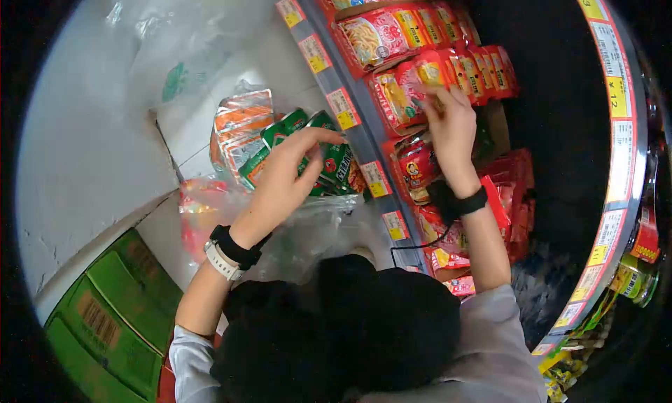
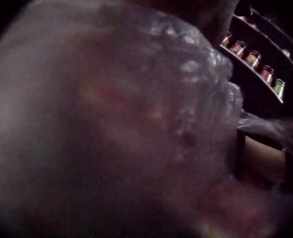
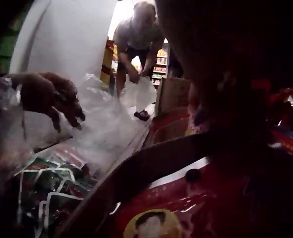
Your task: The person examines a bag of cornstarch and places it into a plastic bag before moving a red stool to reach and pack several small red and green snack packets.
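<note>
My left hand (image 1: 283, 172) is over several green packets (image 1: 341, 158) with white edging, its fingers extended and thumb apart. They lie in a clear plastic bag (image 1: 329, 207) on the floor, beside orange-and-white packets (image 1: 243, 119). In the right wrist view the left hand (image 3: 52, 94) hangs above the green packets (image 3: 57, 193). My right hand (image 1: 453, 126) is at the shelf, fingers bent at the front of a row of red-and-yellow packets (image 1: 402, 95); I cannot tell whether they pinch one. Red packets with a round portrait (image 1: 414, 166) stand nearer me, below that hand.
Price tags line the shelf edge (image 1: 343, 109). More red noodle-picture packets (image 1: 378, 39) stand farther along. Green cartons (image 1: 105, 319) are at lower left, and a large clear bag (image 1: 189, 46) lies on the floor. A person (image 3: 139, 44) bends over holding a white bag (image 3: 139, 91). Jars (image 2: 253, 59) line another shelf.
</note>
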`<act>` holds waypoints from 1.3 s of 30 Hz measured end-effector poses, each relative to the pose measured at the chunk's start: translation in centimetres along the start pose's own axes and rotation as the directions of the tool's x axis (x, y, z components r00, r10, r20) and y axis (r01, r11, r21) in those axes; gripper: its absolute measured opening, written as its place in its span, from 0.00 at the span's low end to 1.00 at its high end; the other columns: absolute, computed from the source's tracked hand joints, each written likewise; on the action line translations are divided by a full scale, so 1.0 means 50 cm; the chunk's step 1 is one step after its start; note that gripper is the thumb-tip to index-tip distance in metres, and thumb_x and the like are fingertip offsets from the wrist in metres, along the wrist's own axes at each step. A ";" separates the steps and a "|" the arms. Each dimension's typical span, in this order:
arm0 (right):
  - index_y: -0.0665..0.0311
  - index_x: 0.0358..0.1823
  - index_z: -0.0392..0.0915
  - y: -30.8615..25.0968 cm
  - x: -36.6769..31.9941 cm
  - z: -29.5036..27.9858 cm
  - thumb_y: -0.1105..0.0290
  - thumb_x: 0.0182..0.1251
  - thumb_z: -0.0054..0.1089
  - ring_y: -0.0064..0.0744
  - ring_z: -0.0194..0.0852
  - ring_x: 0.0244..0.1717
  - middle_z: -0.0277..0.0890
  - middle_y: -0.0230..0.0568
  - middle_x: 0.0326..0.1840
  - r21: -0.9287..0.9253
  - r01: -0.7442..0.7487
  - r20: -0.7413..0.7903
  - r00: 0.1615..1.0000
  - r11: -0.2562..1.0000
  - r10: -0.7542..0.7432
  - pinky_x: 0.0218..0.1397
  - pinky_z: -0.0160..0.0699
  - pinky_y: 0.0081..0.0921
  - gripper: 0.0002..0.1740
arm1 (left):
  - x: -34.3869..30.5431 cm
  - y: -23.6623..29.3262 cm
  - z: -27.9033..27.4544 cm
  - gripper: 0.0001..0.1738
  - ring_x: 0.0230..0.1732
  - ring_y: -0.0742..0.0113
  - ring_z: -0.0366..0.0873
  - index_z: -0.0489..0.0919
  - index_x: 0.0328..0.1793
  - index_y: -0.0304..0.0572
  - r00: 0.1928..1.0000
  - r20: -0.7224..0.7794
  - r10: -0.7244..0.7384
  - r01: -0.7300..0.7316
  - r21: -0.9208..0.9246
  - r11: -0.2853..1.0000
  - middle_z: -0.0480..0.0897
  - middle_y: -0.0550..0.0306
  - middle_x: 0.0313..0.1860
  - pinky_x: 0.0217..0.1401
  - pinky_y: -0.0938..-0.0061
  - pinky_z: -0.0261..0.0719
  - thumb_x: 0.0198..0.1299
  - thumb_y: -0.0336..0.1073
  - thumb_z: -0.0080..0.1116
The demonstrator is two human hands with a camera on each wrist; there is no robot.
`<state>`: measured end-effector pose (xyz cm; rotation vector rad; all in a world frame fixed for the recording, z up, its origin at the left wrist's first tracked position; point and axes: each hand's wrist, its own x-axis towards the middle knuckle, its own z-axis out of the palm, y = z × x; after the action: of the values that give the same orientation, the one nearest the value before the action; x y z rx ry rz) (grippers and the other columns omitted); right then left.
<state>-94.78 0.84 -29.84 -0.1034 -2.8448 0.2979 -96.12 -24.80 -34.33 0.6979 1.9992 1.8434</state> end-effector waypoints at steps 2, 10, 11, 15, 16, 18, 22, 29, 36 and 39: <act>0.56 0.40 0.79 -0.012 -0.002 0.005 0.79 0.48 0.61 0.44 0.69 0.53 0.74 0.43 0.45 -0.122 0.016 0.025 1.000 0.992 -0.013 0.50 0.69 0.37 0.16 | -0.002 0.001 0.003 0.15 0.43 0.59 0.76 0.76 0.46 0.36 1.000 -0.009 -0.001 0.001 -0.005 1.000 0.78 0.51 0.43 0.47 0.71 0.71 0.53 0.22 0.43; 0.58 0.59 0.68 -0.023 -0.019 0.024 0.72 0.58 0.46 0.42 0.32 0.76 0.42 0.44 0.75 -0.520 0.368 0.297 0.924 0.771 -0.241 0.73 0.38 0.49 0.24 | -0.027 0.002 -0.025 0.16 0.47 0.59 0.76 0.75 0.50 0.37 0.998 0.057 -0.002 -0.001 0.053 0.999 0.79 0.52 0.46 0.50 0.71 0.71 0.55 0.26 0.46; 0.60 0.59 0.68 -0.021 -0.030 0.033 0.72 0.58 0.46 0.42 0.33 0.76 0.43 0.44 0.75 -0.422 0.417 0.393 0.884 0.805 -0.252 0.73 0.37 0.49 0.24 | -0.041 0.002 -0.036 0.17 0.52 0.60 0.75 0.74 0.53 0.38 0.994 0.104 -0.027 0.020 0.068 0.997 0.78 0.53 0.49 0.53 0.73 0.70 0.56 0.28 0.46; 0.60 0.53 0.73 -0.134 -0.038 -0.028 0.73 0.59 0.51 0.42 0.58 0.67 0.65 0.48 0.62 0.039 0.226 0.206 0.951 0.973 -0.229 0.69 0.51 0.44 0.18 | -0.101 0.052 -0.118 0.23 0.59 0.60 0.69 0.73 0.56 0.43 0.917 0.386 0.100 -0.246 0.351 0.904 0.75 0.57 0.55 0.65 0.61 0.58 0.51 0.33 0.57; 0.61 0.51 0.74 -0.172 -0.046 -0.056 0.73 0.59 0.50 0.40 0.64 0.62 0.70 0.46 0.57 0.265 0.104 0.289 0.940 0.959 -0.181 0.65 0.57 0.40 0.17 | -0.127 0.055 -0.127 0.23 0.59 0.60 0.69 0.73 0.56 0.43 0.921 0.386 0.060 -0.217 0.378 0.900 0.75 0.57 0.55 0.65 0.61 0.58 0.51 0.33 0.57; 0.64 0.47 0.76 -0.230 -0.077 -0.072 0.72 0.60 0.50 0.32 0.76 0.47 0.78 0.42 0.46 0.661 -0.274 0.500 0.855 0.699 -0.138 0.52 0.71 0.27 0.14 | -0.178 0.060 -0.138 0.26 0.59 0.59 0.67 0.73 0.57 0.47 0.912 0.407 0.056 -0.241 0.421 0.874 0.75 0.58 0.55 0.67 0.56 0.53 0.47 0.32 0.61; 0.67 0.48 0.74 -0.266 -0.111 -0.042 0.74 0.63 0.46 0.26 0.75 0.43 0.77 0.40 0.43 0.695 -0.480 0.712 0.561 0.536 -0.421 0.45 0.71 0.22 0.13 | -0.235 0.034 -0.140 0.19 0.58 0.56 0.67 0.77 0.45 0.48 0.963 0.253 -0.087 -0.032 0.433 0.901 0.75 0.58 0.49 0.64 0.59 0.59 0.43 0.25 0.61; 0.62 0.45 0.74 -0.296 -0.150 0.030 0.74 0.60 0.50 0.38 0.75 0.37 0.76 0.44 0.38 0.777 -0.224 0.527 0.742 0.588 -0.414 0.41 0.73 0.28 0.12 | -0.285 0.132 -0.226 0.11 0.40 0.60 0.76 0.72 0.17 0.42 0.995 -0.068 0.073 -0.059 0.183 0.981 0.80 0.57 0.29 0.56 0.62 0.65 0.47 0.36 0.57; 0.60 0.60 0.67 -0.366 -0.199 0.118 0.75 0.60 0.48 0.41 0.67 0.59 0.70 0.47 0.56 0.948 0.078 0.197 0.620 0.309 -0.760 0.61 0.63 0.31 0.24 | -0.327 0.197 -0.223 0.25 0.11 0.67 0.62 0.60 0.06 0.51 0.975 -0.173 0.143 -0.150 -0.028 0.988 0.66 0.65 0.06 0.25 0.72 0.59 0.53 0.36 0.56; 0.57 0.62 0.66 -0.387 -0.218 0.131 0.73 0.57 0.53 0.43 0.65 0.61 0.68 0.52 0.57 0.186 0.564 0.300 0.747 0.804 -0.594 0.63 0.61 0.31 0.27 | -0.322 0.223 -0.220 0.21 0.11 0.67 0.63 0.63 0.08 0.44 0.943 -0.222 0.249 -0.281 -0.130 0.951 0.66 0.62 0.07 0.23 0.73 0.56 0.50 0.36 0.56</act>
<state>-86.99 -20.39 -34.77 0.9336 -3.0002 0.3175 -87.45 -42.47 -23.46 0.7929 1.9242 2.2888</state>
